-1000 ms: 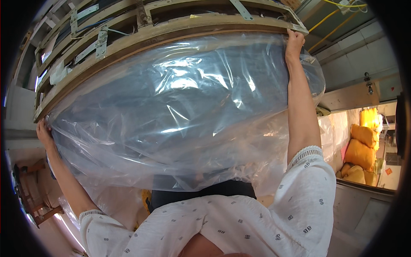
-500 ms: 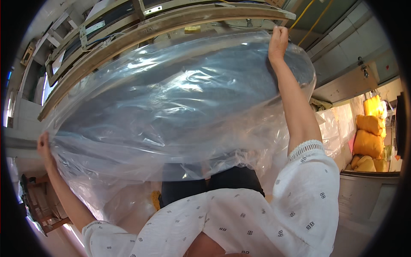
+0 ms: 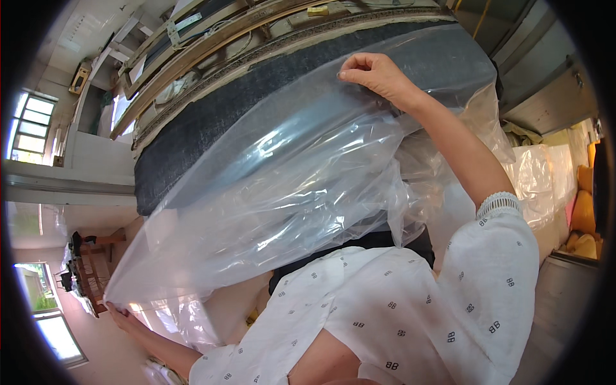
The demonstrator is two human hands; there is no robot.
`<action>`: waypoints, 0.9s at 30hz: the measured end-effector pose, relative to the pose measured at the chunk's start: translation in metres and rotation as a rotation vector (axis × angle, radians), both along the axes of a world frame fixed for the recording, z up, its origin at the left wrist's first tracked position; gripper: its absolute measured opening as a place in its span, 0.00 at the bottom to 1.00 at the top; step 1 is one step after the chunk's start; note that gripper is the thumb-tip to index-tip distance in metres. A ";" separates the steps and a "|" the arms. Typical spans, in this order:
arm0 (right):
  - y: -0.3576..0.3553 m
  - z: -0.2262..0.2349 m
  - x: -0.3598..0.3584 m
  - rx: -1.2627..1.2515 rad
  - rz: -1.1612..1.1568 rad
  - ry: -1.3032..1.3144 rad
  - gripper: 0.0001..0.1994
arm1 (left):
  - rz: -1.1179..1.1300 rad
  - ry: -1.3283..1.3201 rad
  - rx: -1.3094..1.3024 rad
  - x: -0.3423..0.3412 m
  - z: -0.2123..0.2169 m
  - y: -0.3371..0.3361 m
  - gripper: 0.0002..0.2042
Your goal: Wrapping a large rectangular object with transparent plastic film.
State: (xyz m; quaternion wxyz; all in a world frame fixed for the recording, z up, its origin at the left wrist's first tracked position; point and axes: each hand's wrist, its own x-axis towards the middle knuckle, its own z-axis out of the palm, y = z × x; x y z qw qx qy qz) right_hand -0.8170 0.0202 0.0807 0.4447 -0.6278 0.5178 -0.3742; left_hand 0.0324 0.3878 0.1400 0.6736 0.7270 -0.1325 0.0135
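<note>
A wide, shiny clear plastic sheet (image 3: 276, 192) spreads in creased folds in front of my body, partly over a dark grey padded surface (image 3: 192, 147). Low at the left, my left hand (image 3: 120, 316) pinches one corner of the sheet and draws its edge out taut. Thumb and forefinger of my right hand (image 3: 382, 80) are closed on the sheet's upper edge, above the dark surface. Between the hands that edge runs in a long slanting line. The sheet's lower part hangs bunched over my lap.
Behind the dark surface lies a long wooden frame (image 3: 224, 48) with metal brackets, and a small yellow block (image 3: 317, 11). More clear plastic (image 3: 536, 179) and yellow-orange bundles (image 3: 584, 221) are at the right. A wooden stand (image 3: 90, 269) and a window (image 3: 32, 128) are at the left.
My left hand has come down and toward me with its corner. My right hand has moved left and slightly down. The sheet has slid nearer me, baring the dark surface's far part.
</note>
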 end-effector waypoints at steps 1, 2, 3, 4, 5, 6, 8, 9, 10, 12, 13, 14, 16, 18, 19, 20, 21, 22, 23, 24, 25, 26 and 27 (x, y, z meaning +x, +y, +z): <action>0.006 0.001 0.002 -0.070 0.018 -0.010 0.12 | -0.008 -0.005 0.000 -0.001 -0.008 0.001 0.19; 0.010 0.001 0.005 -0.141 0.041 -0.022 0.10 | 0.026 0.013 0.096 -0.006 -0.016 0.009 0.20; 0.016 0.003 0.006 -0.144 0.043 -0.032 0.10 | 0.064 0.028 0.191 -0.008 -0.021 0.019 0.21; 0.021 0.005 0.006 -0.185 0.045 -0.052 0.09 | 0.066 0.018 0.187 -0.005 -0.029 0.017 0.21; 0.026 0.002 0.004 -0.219 0.049 -0.087 0.09 | 0.042 -0.288 0.529 0.001 -0.030 0.018 0.21; 0.031 0.001 0.004 -0.218 0.046 -0.095 0.09 | 0.011 -0.582 0.868 -0.006 -0.029 0.013 0.21; 0.040 0.001 0.002 -0.096 0.053 -0.212 0.10 | 0.097 -1.120 1.692 -0.055 -0.029 -0.045 0.14; 0.044 0.005 0.004 -0.091 0.054 -0.212 0.10 | 0.038 -0.910 1.645 -0.117 -0.015 -0.096 0.14; 0.049 0.011 0.005 -0.095 0.040 -0.193 0.12 | -0.184 -1.050 1.402 -0.171 0.001 -0.129 0.15; 0.053 0.014 0.008 -0.100 0.037 -0.167 0.13 | -0.545 -1.134 0.922 -0.246 0.007 -0.198 0.14; 0.054 0.013 0.008 -0.135 0.048 -0.188 0.14 | -0.710 -1.023 0.665 -0.291 0.004 -0.232 0.14; 0.054 0.010 0.005 -0.163 0.043 -0.201 0.16 | -0.895 -0.924 0.590 -0.371 0.015 -0.262 0.12; 0.061 0.013 -0.001 -0.160 0.019 -0.178 0.17 | -1.191 -1.095 0.357 -0.479 0.018 -0.297 0.10; 0.068 0.017 -0.005 -0.164 0.000 -0.164 0.17 | -1.403 -1.067 0.176 -0.565 0.023 -0.311 0.09; 0.068 0.019 -0.004 -0.175 0.025 -0.205 0.18 | -1.443 -1.100 0.133 -0.597 0.028 -0.314 0.09; 0.068 0.020 -0.004 -0.182 0.041 -0.238 0.18 | -1.494 -1.125 0.083 -0.624 0.030 -0.321 0.09; 0.069 0.022 -0.003 -0.181 0.040 -0.230 0.18 | -1.504 -1.215 0.052 -0.646 0.031 -0.330 0.10; 0.069 0.023 -0.002 -0.171 0.054 -0.269 0.19 | -1.515 -1.306 0.019 -0.661 0.031 -0.340 0.10; 0.070 0.024 -0.004 -0.163 0.063 -0.310 0.20 | -1.521 -1.301 0.010 -0.666 0.029 -0.350 0.10; 0.072 0.026 -0.007 -0.162 0.058 -0.305 0.20 | -1.521 -1.413 -0.025 -0.672 0.027 -0.359 0.10; 0.073 0.030 -0.009 -0.088 0.083 -0.402 0.21 | -1.515 -1.527 -0.059 -0.676 0.025 -0.364 0.09; 0.074 0.031 -0.013 -0.014 0.098 -0.503 0.23 | -1.526 -1.526 -0.063 -0.679 0.025 -0.368 0.09; 0.073 0.031 -0.018 -0.011 0.089 -0.505 0.23 | -1.588 -1.460 -0.083 -0.680 0.026 -0.370 0.09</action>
